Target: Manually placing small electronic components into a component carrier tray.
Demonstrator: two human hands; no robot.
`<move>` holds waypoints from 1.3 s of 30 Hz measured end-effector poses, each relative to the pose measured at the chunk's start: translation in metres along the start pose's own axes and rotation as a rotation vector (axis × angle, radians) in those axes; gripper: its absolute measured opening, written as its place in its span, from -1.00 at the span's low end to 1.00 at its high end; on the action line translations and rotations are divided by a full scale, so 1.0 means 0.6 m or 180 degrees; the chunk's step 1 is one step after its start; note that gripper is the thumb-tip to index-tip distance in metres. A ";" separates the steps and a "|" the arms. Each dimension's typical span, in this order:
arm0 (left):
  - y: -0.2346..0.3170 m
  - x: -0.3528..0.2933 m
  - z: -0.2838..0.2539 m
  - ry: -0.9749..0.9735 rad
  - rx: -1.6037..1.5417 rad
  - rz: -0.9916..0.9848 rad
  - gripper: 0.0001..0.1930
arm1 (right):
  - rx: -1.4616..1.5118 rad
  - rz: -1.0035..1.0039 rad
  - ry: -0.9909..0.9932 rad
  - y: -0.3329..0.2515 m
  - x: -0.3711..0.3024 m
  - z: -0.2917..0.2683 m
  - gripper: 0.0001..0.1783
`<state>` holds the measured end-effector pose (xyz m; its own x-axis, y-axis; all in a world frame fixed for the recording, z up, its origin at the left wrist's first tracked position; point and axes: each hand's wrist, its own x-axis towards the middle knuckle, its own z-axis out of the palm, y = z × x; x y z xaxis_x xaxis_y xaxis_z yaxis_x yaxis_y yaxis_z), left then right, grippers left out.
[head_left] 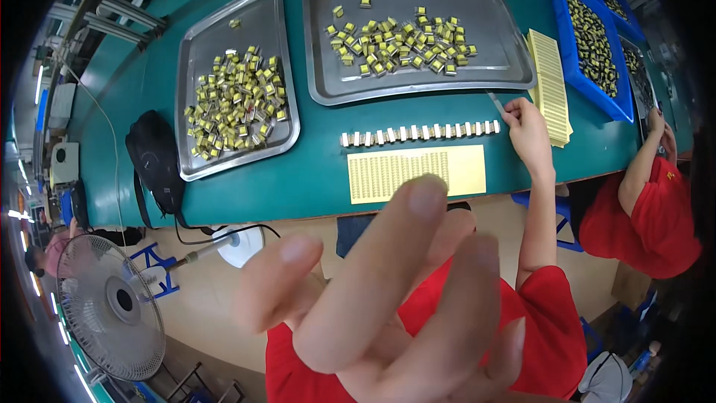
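My left hand (388,306) is up close, fingers spread wide, holding nothing. My right hand (528,133) pinches a thin tool (496,101) by the right end of the row of parts (420,133), near the far tray (514,67) edge. Bare green table (321,179) lies left of the sheet (466,169).

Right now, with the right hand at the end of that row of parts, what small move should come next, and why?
Probably bring the right hand, which pinches thin tweezers, down to the nearest piece at the right end of the row of small parts. The tweezers point up toward the tray, away from the row, and the sticker sheet lies just below. The left hand is raised, blurred and empty.
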<state>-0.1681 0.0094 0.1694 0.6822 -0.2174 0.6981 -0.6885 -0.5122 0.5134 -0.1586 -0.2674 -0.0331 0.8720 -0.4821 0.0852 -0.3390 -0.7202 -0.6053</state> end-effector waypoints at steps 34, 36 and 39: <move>-0.195 -0.207 0.130 -0.2491 -0.0181 0.0851 -0.67 | 0.1962 0.1564 -0.1191 -0.110 -0.290 0.029 -0.87; -0.194 -0.237 0.150 -0.2486 0.0159 0.0761 -0.59 | 0.1943 0.1527 -0.1024 -0.112 -0.291 0.034 -0.89; -0.179 -0.259 0.159 -0.2458 0.0440 0.0630 -0.59 | 0.1779 0.1465 -0.1086 -0.119 -0.285 0.026 -0.91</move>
<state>-0.1764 0.0192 -0.0416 0.5632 -0.8013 0.2019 -0.8121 -0.4915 0.3147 -0.2779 -0.1258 -0.0168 0.7781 -0.4259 -0.4617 -0.5428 -0.0860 -0.8354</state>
